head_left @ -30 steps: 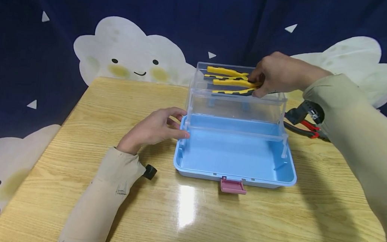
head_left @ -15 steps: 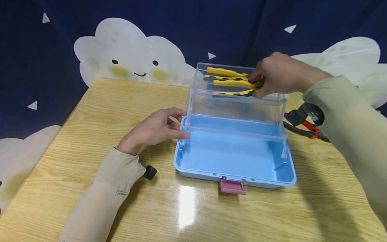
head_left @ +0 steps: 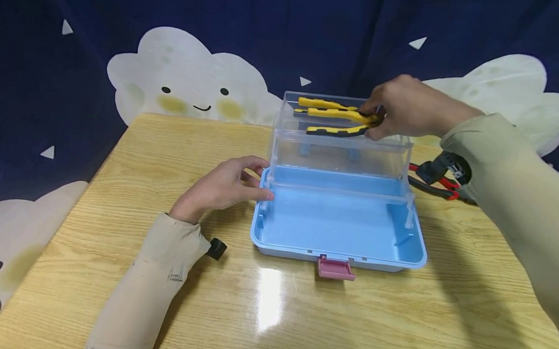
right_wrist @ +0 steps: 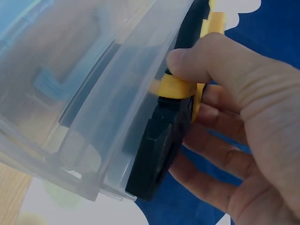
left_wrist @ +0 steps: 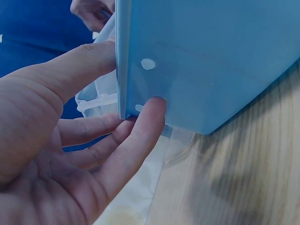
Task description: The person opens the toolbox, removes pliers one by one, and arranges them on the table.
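Observation:
A light-blue toolbox (head_left: 334,227) stands with its clear plastic trays raised at the back. My left hand (head_left: 220,184) grips its left wall, thumb over the rim and fingers against the outer side (left_wrist: 211,56). At the upper clear tray (head_left: 342,141), my right hand (head_left: 406,105) pinches a pair of yellow-and-black pliers (head_left: 333,130), whose handles point left. In the right wrist view the dark head of these pliers (right_wrist: 154,140) lies beside the tray's wall. Behind them in the tray is a second yellow-handled pair (head_left: 321,103), partly covered by the held one.
Pliers with red-and-black handles (head_left: 431,189) lie on the wooden table (head_left: 192,309) right of the toolbox, partly hidden by the right wrist's camera. A pink latch (head_left: 336,269) sticks out at the toolbox's front. A dark blue curtain with clouds (head_left: 198,82) hangs behind.
The held pliers have shifted slightly up and back in the tray, and now cover more of the rear pair. My left hand has kept its place on the toolbox.

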Tool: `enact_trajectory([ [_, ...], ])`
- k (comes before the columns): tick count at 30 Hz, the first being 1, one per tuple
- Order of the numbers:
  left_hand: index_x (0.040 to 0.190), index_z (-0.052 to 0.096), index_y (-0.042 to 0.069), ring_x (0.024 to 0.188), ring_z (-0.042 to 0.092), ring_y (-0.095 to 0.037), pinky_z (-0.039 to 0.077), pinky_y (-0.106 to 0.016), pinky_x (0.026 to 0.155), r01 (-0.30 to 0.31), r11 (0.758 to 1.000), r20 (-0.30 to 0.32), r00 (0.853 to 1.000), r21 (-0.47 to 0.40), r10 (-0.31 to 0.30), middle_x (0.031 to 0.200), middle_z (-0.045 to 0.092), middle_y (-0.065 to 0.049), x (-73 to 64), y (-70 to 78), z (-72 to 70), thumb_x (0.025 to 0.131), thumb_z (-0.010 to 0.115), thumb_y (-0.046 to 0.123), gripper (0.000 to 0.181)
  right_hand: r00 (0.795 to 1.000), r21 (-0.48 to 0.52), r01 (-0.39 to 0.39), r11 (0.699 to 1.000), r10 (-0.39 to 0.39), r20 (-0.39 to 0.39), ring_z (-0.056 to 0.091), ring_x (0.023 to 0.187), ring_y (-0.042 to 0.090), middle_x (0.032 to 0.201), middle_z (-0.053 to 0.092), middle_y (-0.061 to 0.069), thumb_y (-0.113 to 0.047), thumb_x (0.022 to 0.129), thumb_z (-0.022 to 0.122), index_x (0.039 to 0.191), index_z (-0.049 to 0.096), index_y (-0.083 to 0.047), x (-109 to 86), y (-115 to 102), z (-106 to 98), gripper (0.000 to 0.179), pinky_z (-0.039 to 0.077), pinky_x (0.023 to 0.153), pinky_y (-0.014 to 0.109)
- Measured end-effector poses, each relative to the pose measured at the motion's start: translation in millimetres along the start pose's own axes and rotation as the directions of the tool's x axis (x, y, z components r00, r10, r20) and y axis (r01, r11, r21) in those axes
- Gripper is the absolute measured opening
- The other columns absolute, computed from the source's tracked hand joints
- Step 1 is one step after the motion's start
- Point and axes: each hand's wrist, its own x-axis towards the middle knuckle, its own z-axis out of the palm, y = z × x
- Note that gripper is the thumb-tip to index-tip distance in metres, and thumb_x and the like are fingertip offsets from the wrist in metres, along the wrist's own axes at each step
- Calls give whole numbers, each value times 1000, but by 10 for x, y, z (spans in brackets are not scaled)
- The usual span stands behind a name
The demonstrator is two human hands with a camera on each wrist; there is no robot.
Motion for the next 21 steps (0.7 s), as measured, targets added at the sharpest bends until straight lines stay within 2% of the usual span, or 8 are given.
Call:
enact_trajectory([
  [12, 150, 51, 17, 121, 63, -25, 54, -38, 94, -11, 1000, -2, 1000, 0, 11, 139, 56, -4, 31, -11, -10, 87, 84, 36, 74, 998, 27, -21, 999, 23, -52, 75, 104, 36, 125, 72, 25, -21, 86, 82, 126, 71, 2, -50, 21, -18, 48, 60, 91, 52],
  [21, 151, 50, 17, 121, 64, -25, 55, -39, 94, -11, 1000, -5, 1000, 8, 11, 140, 56, -4, 33, -15, -14, 88, 84, 37, 75, 994, 19, -1, 1000, 3, -106, 75, 104, 36, 124, 72, 24, -21, 83, 83, 125, 72, 1, -68, 13, -24, 49, 61, 90, 51],
])
